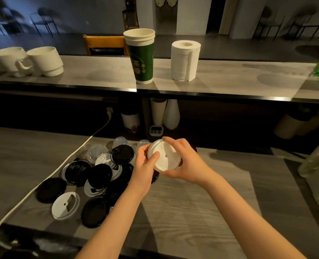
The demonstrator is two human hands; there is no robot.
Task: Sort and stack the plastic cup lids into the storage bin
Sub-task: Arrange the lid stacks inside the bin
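Observation:
Both my hands hold one white cup lid (165, 156) above the wooden counter (192, 202). My left hand (145, 165) grips its left rim with the thumb pressed on top. My right hand (184, 161) curls round its right and lower rim. To the left lies a loose pile of lids: several black lids (98, 174), a white lid (66, 205) nearest me, and clear domed lids (96, 151) at the back. No storage bin is in view.
A white cable (42, 186) runs along the pile's left side. On the raised bar behind stand stacked green paper cups (141, 58), a paper towel roll (184, 60) and white mugs (44, 60). A small timer (156, 130) sits under the bar.

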